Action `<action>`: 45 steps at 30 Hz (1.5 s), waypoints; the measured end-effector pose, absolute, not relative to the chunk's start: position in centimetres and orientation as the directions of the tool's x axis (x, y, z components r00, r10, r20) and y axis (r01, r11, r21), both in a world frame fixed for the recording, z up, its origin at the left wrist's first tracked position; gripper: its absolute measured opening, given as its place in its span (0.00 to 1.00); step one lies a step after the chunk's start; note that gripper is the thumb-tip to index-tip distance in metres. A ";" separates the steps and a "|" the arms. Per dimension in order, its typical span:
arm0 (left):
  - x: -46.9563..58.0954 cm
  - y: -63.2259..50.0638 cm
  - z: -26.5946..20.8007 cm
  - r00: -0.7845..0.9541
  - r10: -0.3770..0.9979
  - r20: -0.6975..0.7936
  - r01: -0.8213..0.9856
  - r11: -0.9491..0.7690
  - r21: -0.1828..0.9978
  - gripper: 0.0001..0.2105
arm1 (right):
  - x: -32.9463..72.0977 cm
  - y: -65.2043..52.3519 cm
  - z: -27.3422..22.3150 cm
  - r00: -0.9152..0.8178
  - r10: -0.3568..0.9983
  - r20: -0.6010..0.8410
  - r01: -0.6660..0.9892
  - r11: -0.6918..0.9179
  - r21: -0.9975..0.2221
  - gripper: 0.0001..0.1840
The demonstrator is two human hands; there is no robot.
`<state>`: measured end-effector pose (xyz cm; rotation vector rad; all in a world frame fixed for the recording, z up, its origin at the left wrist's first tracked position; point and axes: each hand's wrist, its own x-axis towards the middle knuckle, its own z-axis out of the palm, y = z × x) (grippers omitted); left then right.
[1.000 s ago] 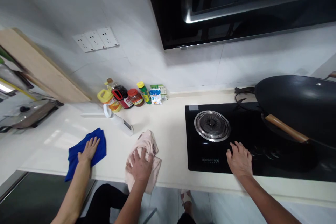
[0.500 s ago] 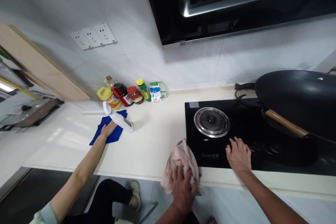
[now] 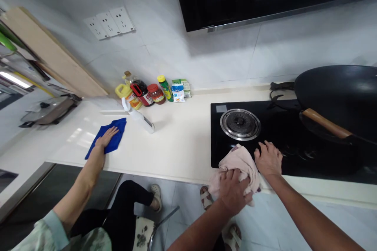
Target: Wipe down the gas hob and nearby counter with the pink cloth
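Note:
My left hand [image 3: 234, 192] presses a crumpled pale pink cloth [image 3: 243, 160] against the front left edge of the black stove [image 3: 259, 104], with its fingers bent over the fabric. Beside it, my right hand [image 3: 268, 159] rests on the stove's front edge, fingers apart and holding nothing. Behind the hands lies the round metal burner [image 3: 240, 124]. On the right a large black wok [image 3: 338, 94] with a wooden handle [image 3: 326, 123] sits on the stove.
A co-worker's hand [image 3: 107, 136] lies flat on a blue cloth [image 3: 120, 124] on the white counter [image 3: 176, 145]. Nearby stands a white spray bottle [image 3: 138, 117]. A sauce bottle [image 3: 141, 92], a red-lidded jar [image 3: 156, 94] and packets [image 3: 178, 92] line the wall. A range hood [image 3: 265, 0] hangs above.
My left hand has moved the pink cloth rightward onto the stove's edge. My right hand stays on the stove. The co-worker's hand and blue cloth have slid left, away from the spray bottle.

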<state>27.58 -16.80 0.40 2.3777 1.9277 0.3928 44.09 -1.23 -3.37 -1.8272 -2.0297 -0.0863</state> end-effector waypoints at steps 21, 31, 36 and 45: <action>2.3 -13.1 3.0 -0.523 0.840 0.145 0.852 0.509 0.125 0.20 | 43.7 -1.2 -4.5 -0.048 0.920 0.390 0.975 0.128 -0.180 0.23; 17.4 -12.6 0.2 0.032 0.963 0.269 0.913 -0.138 0.384 0.15 | 43.9 -1.2 -4.7 -0.057 0.910 0.412 0.975 0.139 -0.173 0.22; 17.3 -11.1 -0.3 0.099 0.966 0.239 0.901 -0.189 0.391 0.18 | 44.0 -1.1 -4.8 -0.054 0.906 0.420 0.977 0.135 -0.165 0.23; 8.4 -5.5 2.0 -0.028 0.982 0.187 0.957 -0.028 0.290 0.16 | 44.2 -1.0 -5.1 -0.053 0.913 0.404 0.973 0.139 -0.187 0.23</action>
